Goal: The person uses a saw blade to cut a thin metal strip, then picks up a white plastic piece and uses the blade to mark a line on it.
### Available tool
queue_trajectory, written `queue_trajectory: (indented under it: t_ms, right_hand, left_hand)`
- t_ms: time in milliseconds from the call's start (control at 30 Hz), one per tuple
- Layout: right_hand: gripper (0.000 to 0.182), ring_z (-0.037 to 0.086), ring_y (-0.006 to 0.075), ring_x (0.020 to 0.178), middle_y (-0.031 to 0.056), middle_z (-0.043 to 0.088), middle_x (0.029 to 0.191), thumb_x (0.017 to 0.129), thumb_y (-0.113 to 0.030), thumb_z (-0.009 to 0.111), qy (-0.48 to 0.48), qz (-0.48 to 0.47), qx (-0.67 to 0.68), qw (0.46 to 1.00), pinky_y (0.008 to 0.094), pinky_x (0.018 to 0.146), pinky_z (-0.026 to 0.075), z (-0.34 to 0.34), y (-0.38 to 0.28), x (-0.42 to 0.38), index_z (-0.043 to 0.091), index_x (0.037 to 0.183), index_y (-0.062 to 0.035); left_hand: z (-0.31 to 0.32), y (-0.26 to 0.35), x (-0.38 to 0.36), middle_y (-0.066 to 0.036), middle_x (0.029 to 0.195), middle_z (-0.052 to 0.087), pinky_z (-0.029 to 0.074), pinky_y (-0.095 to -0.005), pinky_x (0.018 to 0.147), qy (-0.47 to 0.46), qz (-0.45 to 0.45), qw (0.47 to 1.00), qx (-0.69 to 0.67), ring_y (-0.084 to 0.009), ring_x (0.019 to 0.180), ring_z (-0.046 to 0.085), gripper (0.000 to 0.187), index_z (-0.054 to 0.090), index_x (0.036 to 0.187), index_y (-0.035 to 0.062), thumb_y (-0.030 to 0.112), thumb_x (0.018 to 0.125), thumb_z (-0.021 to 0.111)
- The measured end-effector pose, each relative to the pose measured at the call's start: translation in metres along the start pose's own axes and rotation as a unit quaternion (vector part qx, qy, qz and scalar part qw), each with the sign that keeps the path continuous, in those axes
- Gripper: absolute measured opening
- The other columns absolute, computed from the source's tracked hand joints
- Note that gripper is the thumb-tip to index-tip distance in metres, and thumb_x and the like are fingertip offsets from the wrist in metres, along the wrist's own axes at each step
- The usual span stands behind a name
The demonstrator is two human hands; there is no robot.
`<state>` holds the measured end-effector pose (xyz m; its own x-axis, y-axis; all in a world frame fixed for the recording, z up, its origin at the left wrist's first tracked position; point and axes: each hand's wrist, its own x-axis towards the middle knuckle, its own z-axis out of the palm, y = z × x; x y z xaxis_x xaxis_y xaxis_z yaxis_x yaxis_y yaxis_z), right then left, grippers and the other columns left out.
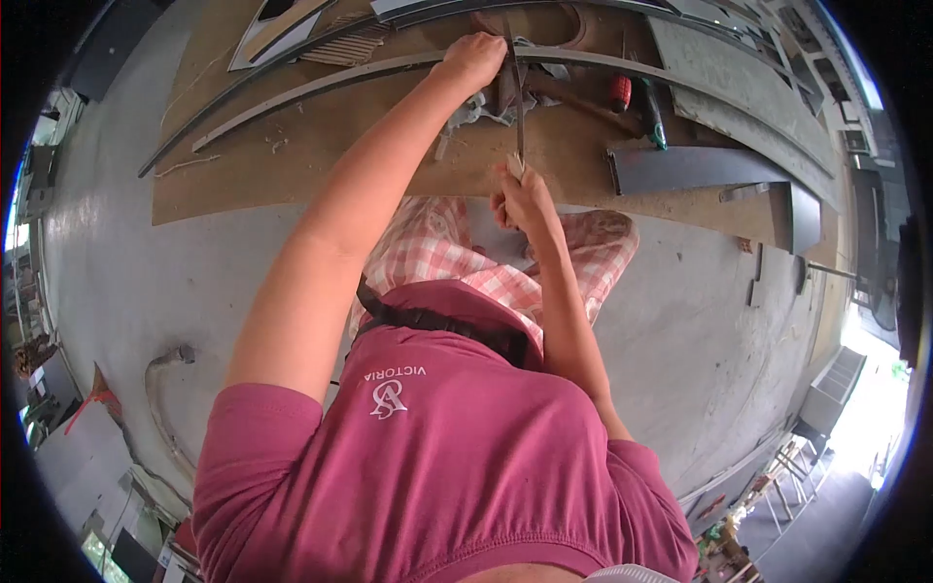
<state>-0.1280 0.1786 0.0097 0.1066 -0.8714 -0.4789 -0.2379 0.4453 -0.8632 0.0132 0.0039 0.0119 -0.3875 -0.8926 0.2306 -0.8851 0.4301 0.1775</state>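
Observation:
My left hand (476, 60) is closed round a long, thin grey strip (321, 89) that runs across the workbench. My right hand (528, 199) grips the pale handle of a saw (520, 117), nearer to my body. The narrow blade is seen almost edge-on and points away from me, crossing the strip just right of my left hand. Its teeth are too small to make out. Crumpled cloth or plastic (468, 109) lies below the strip, beside the blade.
A brown board (321, 175) covers the bench. To the right lie a red-handled tool (620, 92), a green-handled tool (657, 131), a dark metal channel (690, 170) and a long grey panel (748, 107). More long strips lie at the back. A curved pipe (160, 389) rests on the floor at left.

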Motion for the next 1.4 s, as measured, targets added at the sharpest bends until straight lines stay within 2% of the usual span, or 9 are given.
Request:
queue_trajectory:
  t_ms: [333, 600, 767, 967, 1133, 1200, 1233, 1300, 1400]
  right_hand:
    - [0.035, 0.055, 0.0148, 0.042, 0.0093, 0.058, 0.057, 0.096, -0.031, 0.040, 0.001, -0.005, -0.050, 0.999, 0.0292, 0.038, 0.042, 0.000, 0.005, 0.001, 0.049, 0.094, 0.0024]
    - [0.030, 0.056, 0.0148, 0.044, 0.0084, 0.057, 0.057, 0.096, -0.028, 0.040, 0.013, -0.007, -0.088, 0.996, 0.0297, 0.039, 0.043, -0.007, 0.002, 0.021, 0.049, 0.095, 0.0010]
    - [0.023, 0.048, 0.0117, 0.042, 0.0066, 0.055, 0.061, 0.095, -0.019, 0.040, -0.014, -0.012, 0.048, 0.999, 0.0273, 0.039, 0.039, -0.021, 0.006, -0.029, 0.050, 0.105, -0.0008]
    - [0.031, 0.056, 0.0116, 0.071, 0.0065, 0.061, 0.093, 0.094, -0.011, 0.041, 0.173, -0.134, -0.079, 0.972, 0.0249, 0.063, 0.046, -0.088, 0.044, -0.078, 0.048, 0.124, -0.0048]
    - [0.031, 0.061, 0.0229, 0.099, 0.0129, 0.061, 0.113, 0.094, -0.014, 0.047, 0.277, -0.036, -0.111, 0.954, 0.0303, 0.081, 0.046, -0.097, 0.089, -0.127, 0.050, 0.124, -0.0049]
    - [0.031, 0.060, 0.0232, 0.102, 0.0148, 0.060, 0.115, 0.094, -0.014, 0.046, 0.277, 0.068, -0.008, 0.958, 0.0305, 0.083, 0.045, -0.086, 0.096, -0.141, 0.049, 0.124, -0.0041]
    - [0.031, 0.060, 0.0232, 0.102, 0.0148, 0.060, 0.115, 0.094, -0.014, 0.046, 0.279, 0.068, -0.004, 0.958, 0.0305, 0.083, 0.045, -0.079, 0.107, -0.145, 0.049, 0.124, -0.0041]
    - [0.034, 0.048, 0.0092, 0.065, 0.0030, 0.053, 0.076, 0.093, -0.013, 0.047, 0.317, 0.005, -0.068, 0.946, 0.0244, 0.058, 0.041, -0.065, 0.133, -0.149, 0.049, 0.125, -0.0023]
    - [0.036, 0.050, 0.0102, 0.067, 0.0039, 0.054, 0.076, 0.092, -0.013, 0.049, 0.322, -0.072, -0.022, 0.944, 0.0248, 0.061, 0.043, -0.041, 0.115, -0.159, 0.047, 0.126, -0.0015]
  left_hand:
    - [-0.010, 0.012, 0.003, -0.019, 0.089, 0.066, 0.055, -0.0413, 0.072, -0.056, -0.031, 0.998, 0.014, -0.0331, 0.085, 0.066, 0.017, 0.067, 0.085, 0.0004, 0.007, 0.080, 0.051]
    - [0.008, 0.005, 0.001, -0.020, 0.080, 0.063, 0.052, -0.0459, 0.068, 0.018, -0.006, 1.000, -0.005, -0.0374, 0.079, 0.063, 0.008, 0.057, 0.079, -0.0001, 0.007, 0.079, 0.053]
    - [-0.004, 0.012, -0.002, -0.020, 0.086, 0.064, 0.051, -0.0473, 0.071, -0.040, -0.048, 0.998, -0.004, -0.0372, 0.084, 0.063, 0.011, 0.056, 0.087, -0.0002, 0.007, 0.079, 0.056]
    - [-0.007, -0.016, -0.012, -0.018, 0.107, 0.061, 0.044, -0.0475, 0.090, -0.011, -0.049, 0.989, -0.140, -0.0357, 0.105, 0.056, 0.040, 0.054, 0.115, 0.0026, 0.023, 0.082, 0.062]
    - [-0.011, -0.005, -0.027, -0.015, 0.137, 0.040, 0.027, -0.0602, 0.101, -0.118, -0.151, 0.981, -0.010, -0.0351, 0.128, 0.036, 0.057, 0.043, 0.131, 0.0103, 0.036, 0.083, 0.062]
    - [0.006, 0.010, -0.034, -0.018, 0.142, 0.030, 0.021, -0.0656, 0.101, 0.044, -0.116, 0.992, 0.011, -0.0439, 0.130, 0.026, 0.062, 0.038, 0.135, 0.0135, 0.043, 0.084, 0.059]
    - [0.014, 0.014, -0.036, -0.019, 0.143, 0.027, 0.018, -0.0667, 0.101, 0.092, -0.072, 0.993, 0.008, -0.0490, 0.130, 0.021, 0.064, 0.035, 0.137, 0.0158, 0.048, 0.085, 0.055]
    - [0.022, 0.023, -0.043, -0.019, 0.143, 0.027, 0.017, -0.0671, 0.101, 0.102, -0.063, 0.993, 0.019, -0.0483, 0.130, 0.021, 0.064, 0.035, 0.137, 0.0160, 0.048, 0.085, 0.054]
    - [0.017, 0.033, -0.048, -0.019, 0.144, 0.026, 0.016, -0.0681, 0.100, 0.110, -0.060, 0.992, 0.034, -0.0468, 0.132, 0.020, 0.064, 0.034, 0.139, 0.0164, 0.049, 0.086, 0.052]
